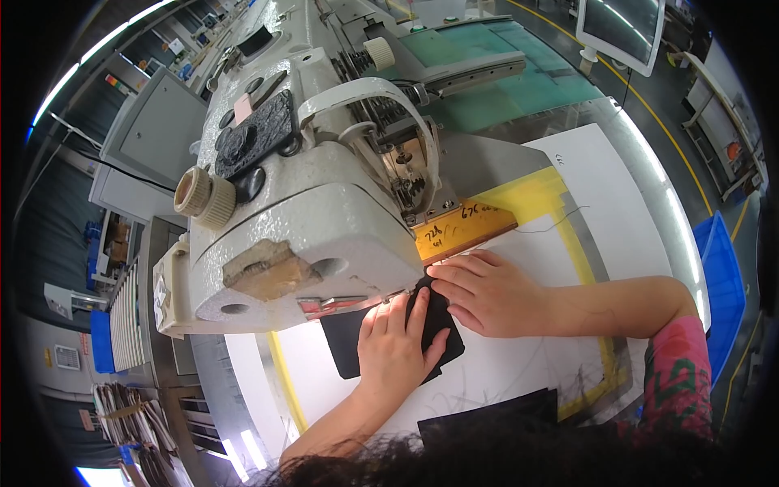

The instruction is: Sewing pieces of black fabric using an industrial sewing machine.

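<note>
A flat black piece of material, perhaps fabric or leather, lies on the white work surface below the head of a large white industrial sewing machine. Palm down, my left hand rests on it with fingers spread, the fingertips close under the machine head. My right hand lies against the piece's right side, fingers extended and fingertips touching its edge beside an orange-yellow plate with handwritten marks. The machine head hides the far part of the black piece.
More black material lies at the near edge. Yellow tape frames the white sheet, and a loose thread trails to the right. Beyond are a green translucent sheet, a blue bin at right, and a monitor.
</note>
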Action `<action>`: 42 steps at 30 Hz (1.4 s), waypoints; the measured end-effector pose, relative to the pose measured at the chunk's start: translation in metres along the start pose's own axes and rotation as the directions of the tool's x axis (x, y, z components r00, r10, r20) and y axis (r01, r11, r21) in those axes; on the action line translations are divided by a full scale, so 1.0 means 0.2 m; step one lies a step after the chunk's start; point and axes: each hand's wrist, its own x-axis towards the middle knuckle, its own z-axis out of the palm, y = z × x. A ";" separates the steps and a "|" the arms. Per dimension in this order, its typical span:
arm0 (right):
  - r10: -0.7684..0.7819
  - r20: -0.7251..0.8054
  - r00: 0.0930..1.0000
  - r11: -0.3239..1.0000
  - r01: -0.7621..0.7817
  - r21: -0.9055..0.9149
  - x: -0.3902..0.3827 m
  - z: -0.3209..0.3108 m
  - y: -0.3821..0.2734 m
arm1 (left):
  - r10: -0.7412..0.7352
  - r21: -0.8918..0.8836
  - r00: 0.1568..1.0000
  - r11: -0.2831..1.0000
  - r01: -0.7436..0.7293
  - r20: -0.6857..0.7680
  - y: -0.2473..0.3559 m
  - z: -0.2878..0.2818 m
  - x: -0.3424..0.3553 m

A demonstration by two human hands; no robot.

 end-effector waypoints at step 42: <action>-0.239 0.052 0.970 0.970 0.240 -0.025 0.26 0.04 -0.56 | -0.695 -0.551 -0.468 -0.122 0.826 -0.547 -0.52 -0.48 -2.59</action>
